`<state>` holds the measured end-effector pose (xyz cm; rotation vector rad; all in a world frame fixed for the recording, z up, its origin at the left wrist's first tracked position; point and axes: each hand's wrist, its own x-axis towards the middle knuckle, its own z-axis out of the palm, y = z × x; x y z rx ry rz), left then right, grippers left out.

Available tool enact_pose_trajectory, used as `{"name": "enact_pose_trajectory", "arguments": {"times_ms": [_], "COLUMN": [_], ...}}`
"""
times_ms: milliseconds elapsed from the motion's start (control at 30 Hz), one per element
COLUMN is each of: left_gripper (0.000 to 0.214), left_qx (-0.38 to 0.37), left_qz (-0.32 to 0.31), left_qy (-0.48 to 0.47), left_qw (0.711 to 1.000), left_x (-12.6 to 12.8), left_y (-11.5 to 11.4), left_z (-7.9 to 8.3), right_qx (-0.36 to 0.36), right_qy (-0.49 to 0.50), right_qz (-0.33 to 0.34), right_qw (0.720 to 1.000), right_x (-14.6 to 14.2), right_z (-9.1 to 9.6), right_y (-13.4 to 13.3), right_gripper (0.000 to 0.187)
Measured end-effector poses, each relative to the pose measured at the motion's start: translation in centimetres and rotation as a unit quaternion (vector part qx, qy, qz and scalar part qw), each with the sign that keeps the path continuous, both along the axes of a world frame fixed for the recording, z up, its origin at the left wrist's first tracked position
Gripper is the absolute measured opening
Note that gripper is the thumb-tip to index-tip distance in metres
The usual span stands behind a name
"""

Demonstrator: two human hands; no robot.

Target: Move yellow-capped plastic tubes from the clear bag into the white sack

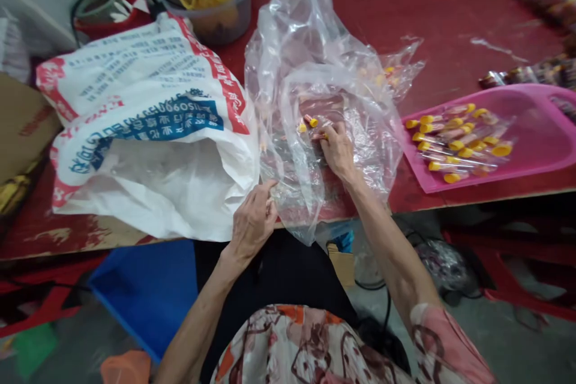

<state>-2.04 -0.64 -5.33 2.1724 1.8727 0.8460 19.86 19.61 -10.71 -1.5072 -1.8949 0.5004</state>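
A large clear plastic bag (297, 30) lies spread on the table in front of me, its mouth toward me. My right hand (338, 149) reaches into it, thumb and fingers pinched on a small yellow-capped tube (320, 136). Just beyond those fingertips lies another yellow-capped tube (309, 120). My left hand (255, 215) is at the table's front edge, fingers curled and closed at the near left rim of the clear bag. To its left, a white woven sack (148, 78) with red and blue print gapes open, with whitish clear material inside.
A pink tray (540, 138) at right holds several yellow-capped tubes (459, 132). Behind the bag sits a small clear packet (396, 72). A plastic tub (238, 18) with yellow cloth stands at back left. Wrapped packs lie far right; a blue bin (148, 294) is below the red table (432, 12).
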Motion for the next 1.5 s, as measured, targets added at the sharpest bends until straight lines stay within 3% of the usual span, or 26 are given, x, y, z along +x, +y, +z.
{"name": "enact_pose_trajectory", "arguments": {"times_ms": [67, 167, 233, 333, 433, 533, 600, 633, 733, 833, 867, 933, 1033, 1133, 1200, 1300, 1433, 1500], "left_gripper": [0.04, 0.036, 0.035, 0.028, 0.015, 0.011, 0.005, 0.012, 0.029, 0.036, 0.037, 0.035, 0.026, 0.012, 0.015, 0.02, 0.033, 0.046], "left_qx": [0.029, -0.001, -0.021, 0.025, 0.04, -0.058, -0.101, -0.101, -0.05, -0.026, -0.023, -0.011, 0.037, 0.04, -0.015, -0.078, 0.011, 0.008], "left_qz": [0.014, -0.002, 0.007, 0.072, 0.088, 0.059, 0.094, 0.122, 0.2, 0.216, 0.216, 0.216, 0.25, 0.287, 0.272, 0.248, 0.327, 0.362], "left_qy": [0.0, -0.005, -0.034, -0.089, -0.114, -0.203, -0.336, -0.394, -0.527, -0.64, -0.656, -0.641, -0.524, -0.271, -0.112, -0.026, -0.008, 0.001], "left_qw": [0.999, 1.0, 0.999, 0.993, 0.989, 0.976, 0.932, 0.905, 0.824, 0.737, 0.723, 0.737, 0.814, 0.918, 0.956, 0.965, 0.945, 0.932], "left_x": [0.3, 0.6, 0.4, 0.1, 0.3, -0.1, -1.4, -2.3, -5.5, -8.0, -8.5, -8.9, -8.6, -8.1, -8.1, -9.6, -13.3, -15.2], "left_y": [-0.3, -0.2, 0.0, -0.2, -1.0, -1.1, -0.6, -0.2, 1.1, 1.8, 1.9, 1.7, 0.9, -0.1, -0.5, -0.1, 3.2, 5.5], "left_z": [-0.4, -1.2, -1.2, -0.6, -0.4, -0.5, -0.1, 0.3, 2.0, 3.7, 4.0, 4.2, 3.2, 1.2, 0.0, -0.3, 0.7, 0.6], "right_qx": [0.023, 0.063, 0.075, 0.066, 0.047, 0.04, 0.047, 0.055, 0.092, 0.118, 0.121, 0.125, 0.13, 0.127, 0.117, 0.113, 0.111, 0.115], "right_qy": [0.02, 0.056, 0.082, 0.108, 0.133, 0.168, 0.178, 0.174, 0.115, 0.035, 0.021, 0.015, 0.015, 0.015, 0.021, 0.037, 0.056, 0.054], "right_qz": [0.001, -0.001, 0.013, 0.07, 0.107, 0.099, 0.095, 0.1, 0.14, 0.175, 0.176, 0.173, 0.173, 0.178, 0.183, 0.18, 0.173, 0.17], "right_qw": [1.0, 0.996, 0.994, 0.989, 0.984, 0.98, 0.978, 0.978, 0.979, 0.977, 0.977, 0.977, 0.976, 0.976, 0.976, 0.976, 0.977, 0.977], "right_x": [0.7, 0.3, -0.9, -3.6, -6.3, -8.2, -8.9, -9.0, -9.1, -9.1, -9.1, -9.2, -9.2, -9.1, -9.1, -9.0, -9.0, -9.0], "right_z": [0.5, 2.4, 3.8, 5.0, 4.4, 2.8, 1.8, 1.4, 0.4, -0.3, -0.5, -0.7, -0.7, -0.6, -0.7, -1.1, -1.6, -1.6], "right_y": [-1.3, -4.0, -6.4, -10.4, -14.0, -16.3, -17.2, -17.4, -17.5, -17.4, -17.3, -17.3, -17.4, -17.4, -17.5, -17.6, -17.7, -17.6], "right_gripper": [0.014, 0.024, 0.031, 0.032, 0.032, 0.032, 0.029, 0.026, 0.024, 0.031, 0.032, 0.03, 0.029, 0.033, 0.035, 0.034, 0.03, 0.029]}}
